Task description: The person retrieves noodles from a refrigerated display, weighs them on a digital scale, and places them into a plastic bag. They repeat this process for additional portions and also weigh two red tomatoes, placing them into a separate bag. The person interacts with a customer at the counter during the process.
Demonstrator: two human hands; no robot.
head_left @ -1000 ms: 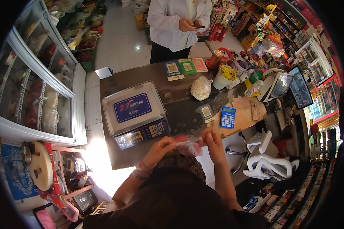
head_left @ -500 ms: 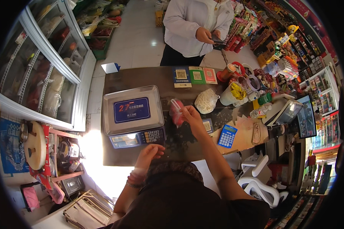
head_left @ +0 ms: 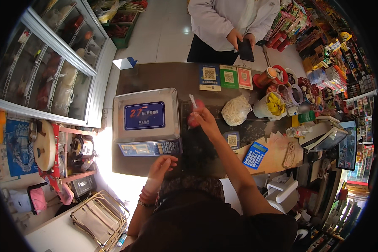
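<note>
My right hand (head_left: 205,121) reaches over the counter (head_left: 155,75) and pinches a small clear plastic bag (head_left: 193,119) with something red inside. The bag is beside the right edge of a weighing scale (head_left: 145,134), which has a bare metal pan. What the red contents are, I cannot make out. Just in front of the scale's keypad is my left hand (head_left: 161,169), its fingers curled in with nothing visible in them. Right of my right hand sits a tied bag of pale, stringy food (head_left: 236,110).
Printed code cards (head_left: 209,77) stand along the far edge. A blue calculator (head_left: 255,155) lies on cardboard at the right, near a white tub (head_left: 264,107) and a monitor (head_left: 345,145). Across the counter a person (head_left: 235,25) holds a phone (head_left: 245,50). A glass-door fridge (head_left: 50,80) is at left.
The whole view has shifted slightly. The person opposite now holds the phone lower and more upright, with both hands by it. My right hand still grips the bag; my left stays by the scale.
</note>
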